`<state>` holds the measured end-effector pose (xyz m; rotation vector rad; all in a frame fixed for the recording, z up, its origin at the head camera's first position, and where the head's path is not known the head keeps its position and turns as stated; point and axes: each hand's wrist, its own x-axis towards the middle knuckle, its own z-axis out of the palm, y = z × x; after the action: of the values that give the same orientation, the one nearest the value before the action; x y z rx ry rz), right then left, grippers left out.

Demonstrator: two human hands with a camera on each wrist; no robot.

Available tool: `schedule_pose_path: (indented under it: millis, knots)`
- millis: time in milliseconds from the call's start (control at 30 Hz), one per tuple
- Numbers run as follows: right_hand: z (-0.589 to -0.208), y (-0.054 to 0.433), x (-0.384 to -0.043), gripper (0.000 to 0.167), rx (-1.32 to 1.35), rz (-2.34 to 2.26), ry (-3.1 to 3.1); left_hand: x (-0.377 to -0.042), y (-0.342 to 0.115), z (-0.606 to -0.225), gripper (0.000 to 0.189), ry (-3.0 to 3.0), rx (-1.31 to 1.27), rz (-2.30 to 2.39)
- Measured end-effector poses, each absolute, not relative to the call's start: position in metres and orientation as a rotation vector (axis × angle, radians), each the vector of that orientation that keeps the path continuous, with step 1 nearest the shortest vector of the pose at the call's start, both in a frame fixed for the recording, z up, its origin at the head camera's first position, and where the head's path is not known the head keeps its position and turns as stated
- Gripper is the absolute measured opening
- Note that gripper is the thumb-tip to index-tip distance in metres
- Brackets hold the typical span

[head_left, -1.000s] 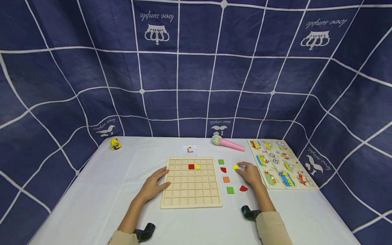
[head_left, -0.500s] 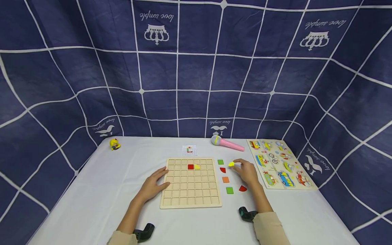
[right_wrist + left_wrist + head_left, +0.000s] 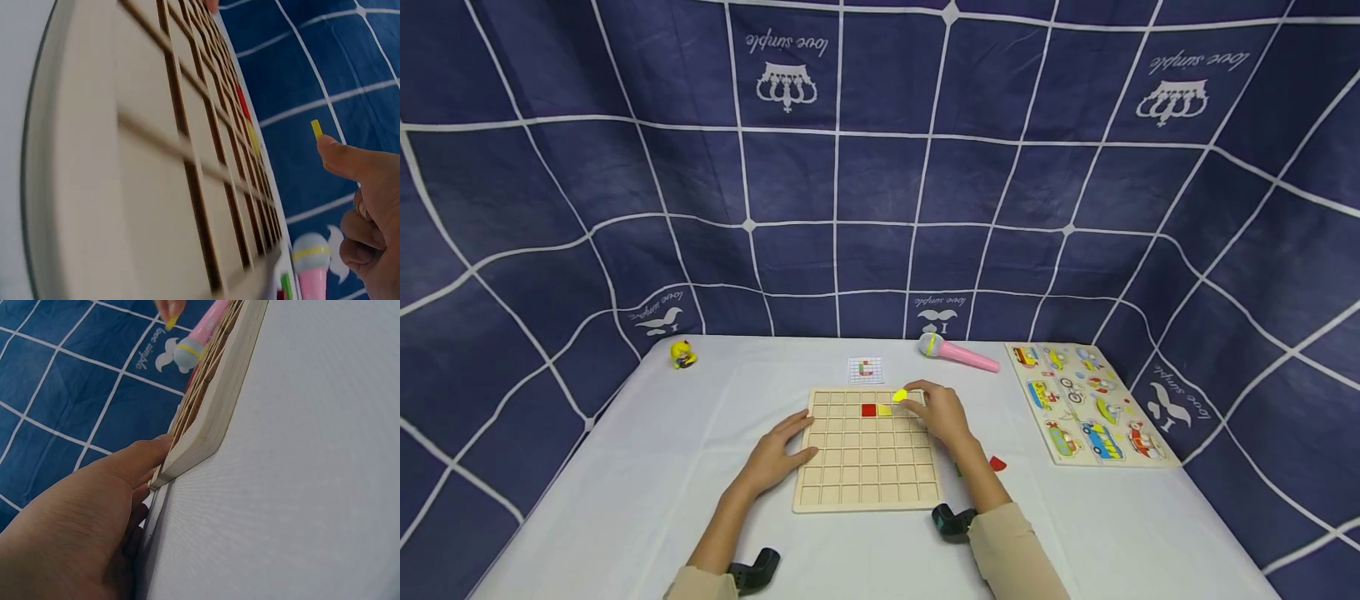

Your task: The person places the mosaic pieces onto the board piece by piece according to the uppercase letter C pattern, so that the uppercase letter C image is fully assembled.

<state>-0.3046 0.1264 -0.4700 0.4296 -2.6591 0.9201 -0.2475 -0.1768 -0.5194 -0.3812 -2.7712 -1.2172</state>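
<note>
In the head view, a light wooden grid board (image 3: pixel 868 477) lies on the white table. A red square tile (image 3: pixel 868 410) and a yellow tile (image 3: pixel 884 410) sit side by side in its upper part. My right hand (image 3: pixel 946 417) is over the board's upper right, pinching a yellow rounded tile (image 3: pixel 900 396) between thumb and fingers. The right wrist view shows this yellow tile (image 3: pixel 316 129) held edge-on above the board. My left hand (image 3: pixel 777 454) rests along the board's left edge; in the left wrist view its thumb touches the rim, other fingers partly hidden.
A small pattern card (image 3: pixel 866 370) lies behind the board. Farther right are a pink toy microphone (image 3: pixel 962 352) and a picture puzzle board (image 3: pixel 1078 404). A red quarter-round tile (image 3: pixel 997 464) shows beside my right forearm, which hides other tiles. A yellow toy figure (image 3: pixel 682 354) stands far left.
My right hand has carried the yellow tile leftward from the loose tiles to above the board. My left hand has stayed at the board's edge.
</note>
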Motion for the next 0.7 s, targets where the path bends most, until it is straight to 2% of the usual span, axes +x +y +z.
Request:
schedule_pose_path:
  millis: [367, 700]
  knots:
    - [-0.477, 0.065, -0.314, 0.03, 0.514, 0.934, -2.707, -0.247, -0.176, -0.519, 0.062, -2.789, -0.363, -1.206]
    - [-0.495, 0.05, -0.319, 0.027, 0.525, 0.791, -2.809, -0.246, -0.177, -0.518, 0.061, -2.785, -0.369, -1.205]
